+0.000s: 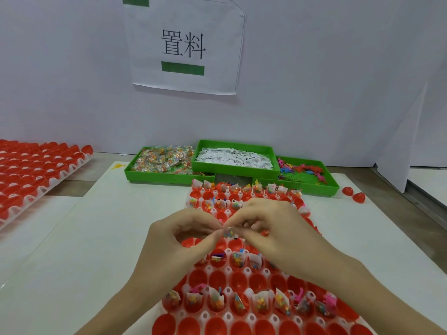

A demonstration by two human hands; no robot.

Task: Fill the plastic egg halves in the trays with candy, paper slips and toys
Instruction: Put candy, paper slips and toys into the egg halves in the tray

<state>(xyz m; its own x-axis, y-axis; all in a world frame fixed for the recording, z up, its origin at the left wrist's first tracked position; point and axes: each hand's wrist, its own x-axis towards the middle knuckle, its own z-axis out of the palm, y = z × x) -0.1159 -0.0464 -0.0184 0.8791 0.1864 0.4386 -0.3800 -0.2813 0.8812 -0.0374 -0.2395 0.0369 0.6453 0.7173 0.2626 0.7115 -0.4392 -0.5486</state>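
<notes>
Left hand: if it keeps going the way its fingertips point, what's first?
Probably the right hand: the left hand points right, fingertips meeting it at the small clear candy packet both pinch. Depth unclear.

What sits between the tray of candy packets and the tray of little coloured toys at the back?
In the head view, a green tray of white paper slips sits between the candy tray and the toy tray, raised and overlapping both.

Both hands (242,235) cover the middle rows of the egg tray (249,317), whose near edge is cut off, while the left tray (36,170) runs out of frame.
</notes>
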